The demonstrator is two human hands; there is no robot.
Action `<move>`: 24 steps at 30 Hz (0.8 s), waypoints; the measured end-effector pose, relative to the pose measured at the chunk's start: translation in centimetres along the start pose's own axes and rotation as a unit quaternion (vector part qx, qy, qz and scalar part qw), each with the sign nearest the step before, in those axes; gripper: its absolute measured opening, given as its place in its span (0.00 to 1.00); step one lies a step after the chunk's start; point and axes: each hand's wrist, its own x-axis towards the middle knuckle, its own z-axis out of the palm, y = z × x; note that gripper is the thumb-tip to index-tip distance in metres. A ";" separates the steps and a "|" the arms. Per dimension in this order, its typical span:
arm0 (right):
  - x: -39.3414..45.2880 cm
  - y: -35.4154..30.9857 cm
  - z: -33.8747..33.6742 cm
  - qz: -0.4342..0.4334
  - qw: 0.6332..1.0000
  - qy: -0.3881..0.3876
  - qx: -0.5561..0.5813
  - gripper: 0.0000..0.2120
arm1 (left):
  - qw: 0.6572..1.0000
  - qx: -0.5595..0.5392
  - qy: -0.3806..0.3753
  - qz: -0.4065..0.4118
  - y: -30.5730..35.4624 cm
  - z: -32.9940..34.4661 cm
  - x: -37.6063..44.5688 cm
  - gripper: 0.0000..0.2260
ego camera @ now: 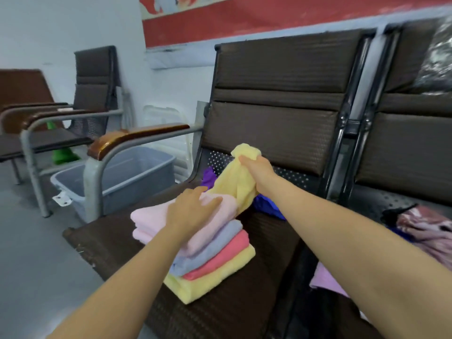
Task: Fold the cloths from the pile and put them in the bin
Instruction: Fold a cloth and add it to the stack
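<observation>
Four folded cloths sit stacked on the seat, the left hand resting flat on the pink top one. The right hand grips a yellow cloth bunched by one end; soft and limp, it is best taken at its corners. Behind lies the purple pile. The grey bin (on the floor, left) looks empty, though the armrest partly hides it.

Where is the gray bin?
In the head view the gray bin sits on the floor at left, behind the chair's wooden armrest, left of the folded cloth stack.
</observation>
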 end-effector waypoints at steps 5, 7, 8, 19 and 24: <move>0.2 -4.6 0.0 -0.035 0.997 0.028 0.058 0.27 | 0.995 0.091 -0.029 -0.003 1.4 0.3 -2.1 0.23; -0.3 -7.0 -1.0 -0.028 0.989 0.028 0.140 0.23 | 0.996 0.077 0.011 -0.052 1.2 0.3 -1.8 0.20; -0.6 -8.0 -1.4 -0.025 0.985 0.023 0.167 0.22 | 0.994 0.091 0.020 -0.062 0.8 0.5 -1.7 0.21; -6.1 -13.4 -9.1 -0.052 0.973 -0.031 0.221 0.29 | 0.983 -0.074 0.004 -0.170 0.1 -0.7 -0.2 0.27; -12.2 -18.0 -14.1 -0.075 0.963 -0.045 0.254 0.14 | 0.948 -0.267 -0.010 -0.171 7.7 -4.8 -0.9 0.29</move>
